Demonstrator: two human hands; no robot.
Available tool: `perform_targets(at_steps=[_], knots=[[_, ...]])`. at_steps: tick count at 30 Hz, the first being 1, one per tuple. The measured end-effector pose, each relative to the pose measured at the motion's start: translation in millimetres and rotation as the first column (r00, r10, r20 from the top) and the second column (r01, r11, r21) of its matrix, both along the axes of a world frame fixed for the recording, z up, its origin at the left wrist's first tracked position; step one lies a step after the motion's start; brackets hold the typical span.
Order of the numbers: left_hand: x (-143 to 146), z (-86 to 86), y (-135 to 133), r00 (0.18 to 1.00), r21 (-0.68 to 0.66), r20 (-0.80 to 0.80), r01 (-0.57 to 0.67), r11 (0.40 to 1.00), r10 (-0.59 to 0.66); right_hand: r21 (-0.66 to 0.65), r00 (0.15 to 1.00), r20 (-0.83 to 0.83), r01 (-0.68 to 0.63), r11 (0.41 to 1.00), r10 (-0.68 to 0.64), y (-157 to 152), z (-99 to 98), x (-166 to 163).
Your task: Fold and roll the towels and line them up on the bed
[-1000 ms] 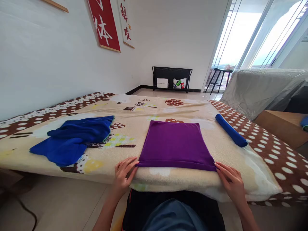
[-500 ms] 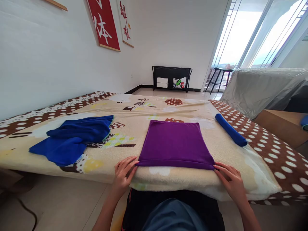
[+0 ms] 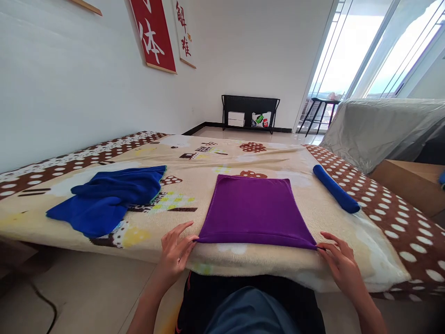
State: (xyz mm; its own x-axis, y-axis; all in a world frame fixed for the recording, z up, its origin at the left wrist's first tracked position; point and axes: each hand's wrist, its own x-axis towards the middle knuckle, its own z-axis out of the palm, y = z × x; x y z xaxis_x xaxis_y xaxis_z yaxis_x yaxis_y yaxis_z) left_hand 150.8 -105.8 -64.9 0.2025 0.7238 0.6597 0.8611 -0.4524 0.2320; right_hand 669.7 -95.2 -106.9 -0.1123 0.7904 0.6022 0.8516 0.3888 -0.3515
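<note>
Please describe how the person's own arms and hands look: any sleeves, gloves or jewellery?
Both forearms are bare, with no sleeves in view. The left hand and right hand wear no gloves, and no rings, watch or bracelets can be seen. Fingers are slim, nails short and unpainted.

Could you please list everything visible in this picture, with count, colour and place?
purple towel: 1, purple, folded flat at the near edge of the blanket
loose blue towel: 1, blue, crumpled on the blanket's left side
rolled blue towel: 1, blue, on the blanket's right side
blanket: 1, cream with brown dotted border, covering the bed
wall scrolls: 2, one red, one white, on the left wall
black rack: 1, black, by the far wall
stool: 1, black, near the window
grey cover: 1, grey, over furniture at right
left hand: at the purple towel's near left corner
right hand: at its near right corner
</note>
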Motion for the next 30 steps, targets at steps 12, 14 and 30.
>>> perform_targets(at_steps=[12,14,30], knots=[[8.2,7.6,-6.0,0.999,-0.314,0.050,-0.003,0.949,0.019,-0.131,1.000,0.022,-0.004,0.991,0.007,-8.1,4.4,-10.0],[12.1,6.9,-1.1,0.999,-0.294,0.021,-0.040,0.955,0.049,-0.087,0.999,0.046,0.030,0.996,-0.027,-2.4,2.3,-15.5],[133.1,5.7,22.7,0.993,0.163,-0.077,-0.073,0.984,0.086,0.289,0.994,0.089,0.041,0.956,-0.069,17.5,16.7,-131.0]])
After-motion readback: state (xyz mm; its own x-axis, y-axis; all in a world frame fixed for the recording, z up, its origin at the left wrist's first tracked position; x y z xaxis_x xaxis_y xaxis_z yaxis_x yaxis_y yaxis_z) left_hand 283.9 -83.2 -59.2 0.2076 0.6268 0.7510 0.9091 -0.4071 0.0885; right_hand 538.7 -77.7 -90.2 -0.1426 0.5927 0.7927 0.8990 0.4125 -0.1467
